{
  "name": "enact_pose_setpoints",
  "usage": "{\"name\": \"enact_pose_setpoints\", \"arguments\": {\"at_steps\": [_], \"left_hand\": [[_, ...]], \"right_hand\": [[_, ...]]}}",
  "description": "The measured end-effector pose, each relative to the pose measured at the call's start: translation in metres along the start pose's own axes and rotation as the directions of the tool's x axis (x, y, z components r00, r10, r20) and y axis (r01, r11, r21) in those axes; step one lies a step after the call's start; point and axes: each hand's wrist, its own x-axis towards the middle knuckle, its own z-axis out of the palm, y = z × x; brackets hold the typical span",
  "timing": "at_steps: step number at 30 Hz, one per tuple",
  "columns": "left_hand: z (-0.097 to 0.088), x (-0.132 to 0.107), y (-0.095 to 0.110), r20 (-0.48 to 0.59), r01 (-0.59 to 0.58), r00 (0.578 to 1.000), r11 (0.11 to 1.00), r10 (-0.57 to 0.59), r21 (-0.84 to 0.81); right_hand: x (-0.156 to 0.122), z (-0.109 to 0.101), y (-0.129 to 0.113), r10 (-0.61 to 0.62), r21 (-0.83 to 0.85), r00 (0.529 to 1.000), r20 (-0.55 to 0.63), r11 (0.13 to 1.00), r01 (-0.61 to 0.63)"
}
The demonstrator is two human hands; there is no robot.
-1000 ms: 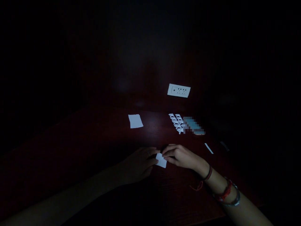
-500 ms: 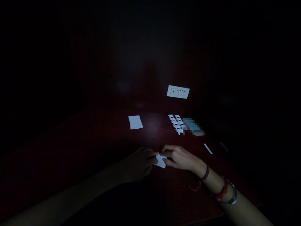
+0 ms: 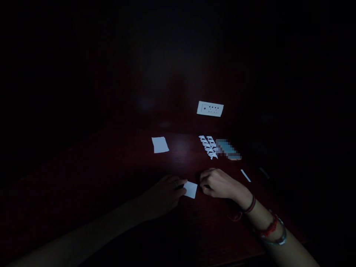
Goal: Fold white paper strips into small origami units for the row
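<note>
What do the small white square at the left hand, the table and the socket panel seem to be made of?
White square: probably matte paper, being thin, flat and without shine. Table: perhaps wood or laminate, slightly glossy; faint grain and a soft light patch show. Socket panel: likely smooth plastic, from its even white face.

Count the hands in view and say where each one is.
2. The left hand touches the left edge of the small white paper; the right hand is curled, just to the right of the paper, apart from it. Darkness could hide others.
</note>
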Motion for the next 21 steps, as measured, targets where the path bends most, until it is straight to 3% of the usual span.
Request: {"name": "enact_pose_setpoints", "arguments": {"at_steps": [5,9,16,21], "left_hand": [[0.015,-0.008,-0.004,-0.058,0.015,0.998,1.0,-0.016,-0.021],[0.017,-0.009,-0.003,-0.133,0.042,0.99,0.998,-0.047,-0.04],[0.011,-0.002,0.003,-0.203,0.092,0.975,0.996,-0.089,0.007],[0.012,0.002,0.007,-0.241,0.241,0.943,0.97,-0.228,0.025]], "right_hand": [[0.004,0.005,0.002,0.081,0.115,0.987,-0.141,0.991,-0.065],[0.012,0.015,-0.002,0.128,0.258,0.971,-0.201,0.963,-0.074],[0.02,0.029,-0.004,0.295,0.376,0.947,-0.131,0.898,-0.228],[0.02,0.032,-0.003,0.427,0.469,0.902,-0.069,0.811,-0.349]]}}
